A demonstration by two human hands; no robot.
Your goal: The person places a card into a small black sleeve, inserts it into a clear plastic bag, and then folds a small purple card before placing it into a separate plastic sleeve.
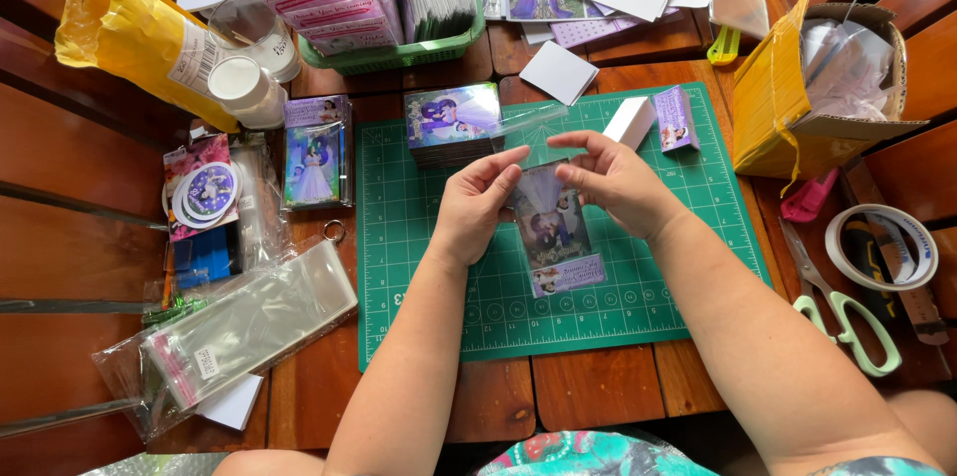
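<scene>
Over the green cutting mat [678, 267], both hands hold one clear plastic sleeve with a printed photo card [551, 232] inside. My left hand [477, 202] pinches the sleeve's upper left edge. My right hand [613, 177] grips its upper right edge, and the sleeve's clear flap [528, 119] sticks up beyond the fingers. The card's lower part hangs down above the mat. A stack of similar photo cards [454, 122] lies at the mat's top left corner.
A pile of clear sleeves [249, 321] lies at the left. More sleeved cards [317, 152], round stickers [204, 192] and a green basket [399, 57] sit beyond. A cardboard box [797, 107], scissors [842, 312] and a tape roll [882, 247] are at the right. Small boxes [676, 119] rest on the mat.
</scene>
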